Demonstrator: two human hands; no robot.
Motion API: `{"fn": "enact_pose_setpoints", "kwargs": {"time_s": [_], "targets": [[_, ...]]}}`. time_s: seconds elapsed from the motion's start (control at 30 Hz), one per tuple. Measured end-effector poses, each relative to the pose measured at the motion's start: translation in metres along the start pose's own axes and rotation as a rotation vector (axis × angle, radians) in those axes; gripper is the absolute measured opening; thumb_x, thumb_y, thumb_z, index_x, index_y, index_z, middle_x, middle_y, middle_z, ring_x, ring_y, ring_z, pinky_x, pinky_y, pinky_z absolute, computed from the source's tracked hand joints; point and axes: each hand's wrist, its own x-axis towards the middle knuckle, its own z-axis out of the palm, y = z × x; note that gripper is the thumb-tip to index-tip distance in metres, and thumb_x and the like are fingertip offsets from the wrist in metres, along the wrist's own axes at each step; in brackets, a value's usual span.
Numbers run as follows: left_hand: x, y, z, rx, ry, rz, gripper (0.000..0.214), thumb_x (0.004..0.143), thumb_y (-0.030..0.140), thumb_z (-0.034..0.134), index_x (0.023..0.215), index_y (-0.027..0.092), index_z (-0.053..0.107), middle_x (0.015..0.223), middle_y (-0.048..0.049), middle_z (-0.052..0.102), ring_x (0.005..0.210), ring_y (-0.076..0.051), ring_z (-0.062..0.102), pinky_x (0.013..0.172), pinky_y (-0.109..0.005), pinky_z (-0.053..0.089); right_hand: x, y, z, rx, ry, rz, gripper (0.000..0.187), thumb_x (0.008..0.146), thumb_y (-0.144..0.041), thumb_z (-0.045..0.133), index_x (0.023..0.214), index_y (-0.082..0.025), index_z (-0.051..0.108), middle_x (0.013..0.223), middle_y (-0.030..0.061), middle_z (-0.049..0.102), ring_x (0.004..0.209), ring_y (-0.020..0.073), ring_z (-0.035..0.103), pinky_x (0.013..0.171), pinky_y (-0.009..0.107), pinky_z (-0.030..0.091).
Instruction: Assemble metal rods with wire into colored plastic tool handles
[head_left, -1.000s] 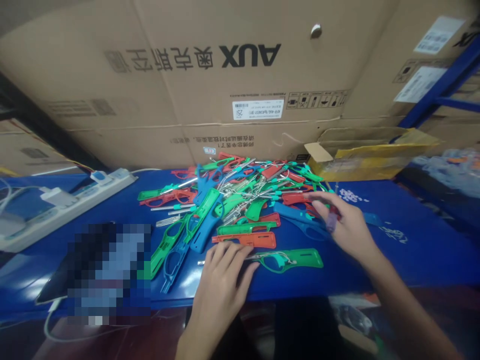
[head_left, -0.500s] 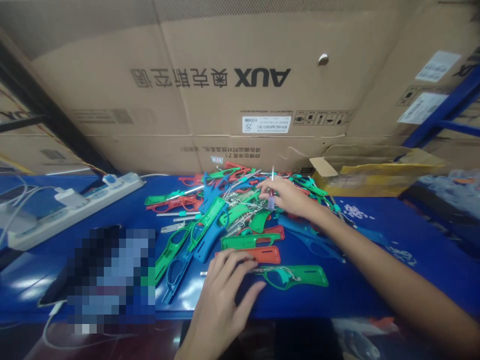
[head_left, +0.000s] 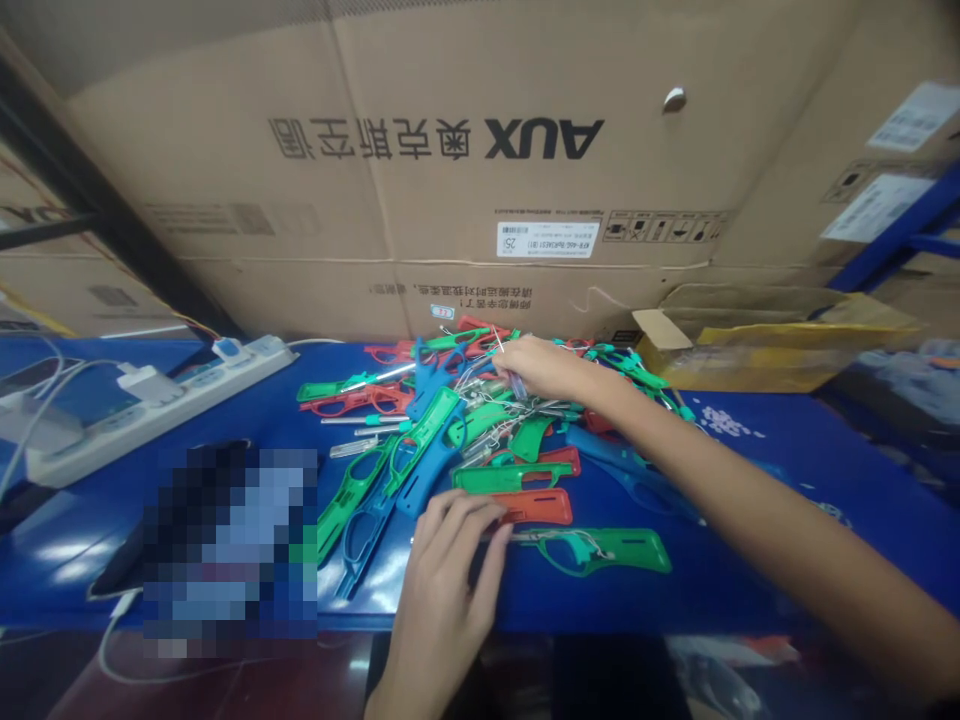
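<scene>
My left hand (head_left: 450, 560) is curled over the metal tube of an opened green stick lighter (head_left: 630, 552) near the table's front edge, thumb drawn in against the fingers. White wires and a teal part show inside its shell. Just behind lies an orange shell half (head_left: 544, 506), partly under my fingers. My right hand (head_left: 532, 365) is closed round a small screwdriver (head_left: 518, 386) with a clear handle, its thin shaft pointing up. It is over the heap of lighter parts (head_left: 487, 425), in green, blue and red; the fingertips are partly hidden.
A white power strip (head_left: 172, 410) with plugs and a blurred-out device (head_left: 240, 540) lie at the left. An open cardboard box (head_left: 780, 350) stands at the back right, near small white pieces (head_left: 720, 418). A large cardboard sheet (head_left: 450, 60) closes off the back.
My right hand has moved left over the heap with the screwdriver, whose shaft now tilts. My left thumb has closed in toward the fingers. The view has shifted slightly.
</scene>
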Motion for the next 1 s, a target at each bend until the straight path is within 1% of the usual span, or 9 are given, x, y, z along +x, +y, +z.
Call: {"fn": "enact_pose_setpoints", "kwargs": {"time_s": [0.13, 0.23, 0.4, 0.5, 0.6, 0.67, 0.77, 0.87, 1.0], "targets": [[-0.002, -0.002, 0.0, 0.0, 0.064, -0.019, 0.021, 0.102, 0.013, 0.058, 0.12, 0.023, 0.063, 0.113, -0.006, 0.07, 0.112, -0.025, 0.056, 0.1, -0.04, 0.045, -0.036, -0.028, -0.017, -0.078, 0.151, 0.029, 0.009, 0.1, -0.012, 0.059, 0.101, -0.012, 0.068, 0.101, 0.0081, 0.071, 0.086, 0.0178, 0.065, 0.08, 0.036, 0.055], [-0.005, -0.002, 0.002, 0.03, 0.157, -0.094, 0.021, 0.105, 0.021, 0.055, 0.124, 0.024, 0.062, 0.113, -0.007, 0.069, 0.111, -0.026, 0.057, 0.099, -0.041, 0.044, -0.078, -0.078, -0.019, -0.113, 0.236, -0.059, 0.016, 0.096, -0.003, 0.056, 0.091, -0.012, 0.068, 0.1, 0.0116, 0.072, 0.087, 0.0202, 0.063, 0.08, 0.035, 0.051], [-0.011, 0.001, 0.005, 0.075, 0.266, -0.147, 0.034, 0.11, 0.038, 0.04, 0.132, 0.023, 0.062, 0.103, -0.007, 0.071, 0.095, -0.025, 0.062, 0.085, -0.038, 0.046, -0.134, -0.163, 0.005, -0.042, 0.491, -0.148, 0.022, 0.102, -0.008, 0.05, 0.094, -0.012, 0.07, 0.096, 0.0093, 0.074, 0.09, 0.0193, 0.065, 0.088, 0.032, 0.053], [-0.011, 0.008, 0.006, -0.025, 0.236, -0.142, 0.027, 0.109, 0.035, 0.046, 0.123, 0.024, 0.066, 0.098, -0.0034, 0.074, 0.088, -0.021, 0.066, 0.08, -0.033, 0.048, -0.146, -0.18, 0.02, 0.079, 0.633, -0.103, 0.025, 0.102, -0.007, 0.047, 0.094, -0.013, 0.07, 0.103, 0.0093, 0.076, 0.096, 0.0189, 0.067, 0.097, 0.032, 0.052], [-0.006, 0.017, 0.01, -0.118, 0.219, -0.159, 0.014, 0.105, 0.03, 0.056, 0.107, 0.027, 0.07, 0.096, 0.0003, 0.076, 0.086, -0.018, 0.069, 0.079, -0.029, 0.05, -0.163, -0.16, 0.034, 0.107, 0.735, -0.044, 0.017, 0.104, -0.018, 0.054, 0.095, -0.018, 0.069, 0.115, 0.0097, 0.076, 0.111, 0.0201, 0.068, 0.102, 0.035, 0.052], [-0.003, 0.02, 0.013, -0.122, 0.279, -0.191, 0.011, 0.101, 0.03, 0.064, 0.108, 0.027, 0.072, 0.098, 0.0001, 0.076, 0.09, -0.019, 0.07, 0.082, -0.029, 0.05, -0.187, -0.126, 0.043, 0.015, 0.835, 0.203, 0.026, 0.101, -0.036, 0.061, 0.079, -0.024, 0.063, 0.116, 0.0069, 0.077, 0.113, 0.0228, 0.07, 0.099, 0.038, 0.053], [0.001, 0.018, 0.016, -0.151, 0.314, -0.198, 0.012, 0.101, 0.027, 0.064, 0.108, 0.026, 0.073, 0.101, -0.0017, 0.076, 0.095, -0.021, 0.07, 0.085, -0.03, 0.049, -0.235, -0.057, 0.051, -0.059, 0.772, 0.655, 0.031, 0.103, -0.047, 0.051, 0.093, -0.023, 0.068, 0.099, 0.0103, 0.079, 0.093, 0.0253, 0.074, 0.087, 0.039, 0.056], [0.002, 0.015, 0.018, -0.169, 0.254, -0.092, 0.017, 0.102, 0.019, 0.061, 0.112, 0.027, 0.073, 0.101, -0.0014, 0.075, 0.095, -0.02, 0.069, 0.086, -0.031, 0.047, -0.278, 0.009, 0.05, -0.067, 0.614, 0.882, 0.034, 0.102, -0.04, 0.047, 0.106, -0.017, 0.072, 0.099, 0.017, 0.077, 0.086, 0.0288, 0.073, 0.076, 0.039, 0.054], [0.002, 0.013, 0.019, -0.108, 0.215, -0.025, 0.022, 0.101, 0.015, 0.063, 0.118, 0.027, 0.071, 0.104, -0.0014, 0.075, 0.097, -0.019, 0.068, 0.088, -0.032, 0.046, -0.304, 0.063, 0.045, -0.03, 0.294, 1.033, 0.027, 0.1, -0.037, 0.056, 0.103, -0.02, 0.075, 0.099, 0.0122, 0.078, 0.086, 0.0269, 0.072, 0.072, 0.037, 0.053]]}}
